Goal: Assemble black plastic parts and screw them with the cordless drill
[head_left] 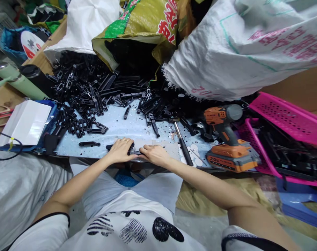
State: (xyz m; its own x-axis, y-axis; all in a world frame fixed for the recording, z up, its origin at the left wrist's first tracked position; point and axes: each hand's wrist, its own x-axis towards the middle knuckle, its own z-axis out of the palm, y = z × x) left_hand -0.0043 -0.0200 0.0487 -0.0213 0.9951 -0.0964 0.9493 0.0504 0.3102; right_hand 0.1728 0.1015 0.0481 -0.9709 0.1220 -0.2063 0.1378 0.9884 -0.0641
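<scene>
My left hand (121, 150) is at the front edge of the bench, its fingers curled over a black plastic part (110, 147) whose end sticks out to the left. My right hand (155, 154) is closed just beside it, the fingertips meeting a small greyish piece (132, 150) between the two hands. A thin dark tip shows past the right knuckles; what that hand grips is mostly hidden. One loose black arm-shaped part (89, 143) lies flat to the left of my hands.
Behind my hands, black parts (93, 94) lie heaped before open sacks (137, 21). On the right are a hammer (184, 144), an orange cordless drill (223, 136) and a pink basket (286, 115). A white box (26, 122) and a green bottle (22, 82) are left.
</scene>
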